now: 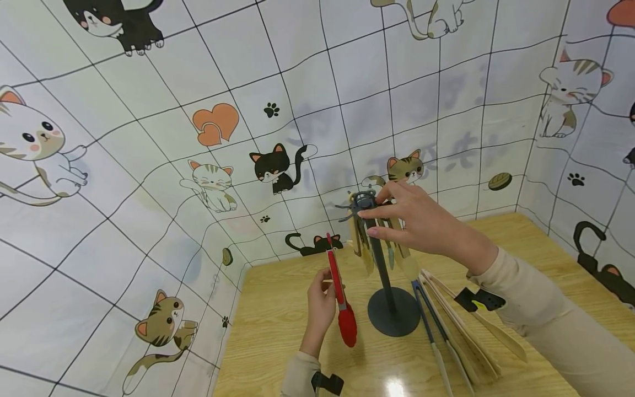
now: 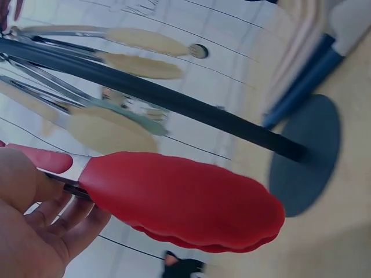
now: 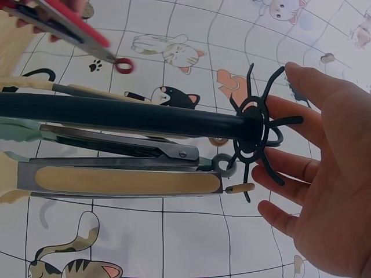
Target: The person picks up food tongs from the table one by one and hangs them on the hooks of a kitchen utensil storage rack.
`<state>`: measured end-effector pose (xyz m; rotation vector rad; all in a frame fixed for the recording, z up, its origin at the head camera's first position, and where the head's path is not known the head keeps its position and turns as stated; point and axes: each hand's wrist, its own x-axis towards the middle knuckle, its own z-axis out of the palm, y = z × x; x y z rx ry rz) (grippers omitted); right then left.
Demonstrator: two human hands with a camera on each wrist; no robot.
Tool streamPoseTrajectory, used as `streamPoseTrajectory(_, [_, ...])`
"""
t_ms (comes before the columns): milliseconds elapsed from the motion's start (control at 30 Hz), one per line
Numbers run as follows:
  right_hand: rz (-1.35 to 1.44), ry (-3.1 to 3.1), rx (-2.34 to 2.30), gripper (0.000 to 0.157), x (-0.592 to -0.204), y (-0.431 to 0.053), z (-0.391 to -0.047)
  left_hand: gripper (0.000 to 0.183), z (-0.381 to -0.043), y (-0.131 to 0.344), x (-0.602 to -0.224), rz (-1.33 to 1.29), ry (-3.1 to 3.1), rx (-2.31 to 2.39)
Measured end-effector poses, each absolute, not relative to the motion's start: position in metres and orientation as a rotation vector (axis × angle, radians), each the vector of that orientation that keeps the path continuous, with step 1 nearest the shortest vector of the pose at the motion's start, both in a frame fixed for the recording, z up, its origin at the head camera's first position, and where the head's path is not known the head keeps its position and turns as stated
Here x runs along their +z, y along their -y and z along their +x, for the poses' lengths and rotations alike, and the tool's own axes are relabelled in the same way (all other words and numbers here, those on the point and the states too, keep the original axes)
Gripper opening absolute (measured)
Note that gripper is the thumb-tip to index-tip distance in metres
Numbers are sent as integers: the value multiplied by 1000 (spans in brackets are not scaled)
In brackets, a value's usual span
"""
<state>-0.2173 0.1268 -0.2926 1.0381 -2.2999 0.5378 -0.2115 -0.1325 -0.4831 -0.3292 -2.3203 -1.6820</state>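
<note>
My left hand grips red tongs by the handle, red scalloped heads pointing down, left of a dark utensil stand. The tongs' small red hanging ring shows at the handle end in the right wrist view. My right hand holds the top of the stand, thumb and fingers spread around its ring of hooks. Several tongs with beige and green heads hang from the hooks, among them a pair with a beige handle panel.
Right of the stand's round base, blue-handled tongs and several beige tongs lie on the wooden table. Behind and beside the table hangs a white gridded sheet printed with cats.
</note>
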Motion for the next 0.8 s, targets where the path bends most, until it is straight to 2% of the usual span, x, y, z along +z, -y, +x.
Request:
streamPoseTrajectory(133, [1044,2306,535,37,-293,-127,-217,23,-208,129,-445,-387,2313,-1610])
streamPoseTrajectory(300, [1032,2316,517,37,-293,-127,-217,27,-212,126,-417,-466,2284,-1606])
streamPoseTrajectory(800, [1032,2320,504,37,-292,-127,-217,28,-223,118,-391,-587,2225,-1550])
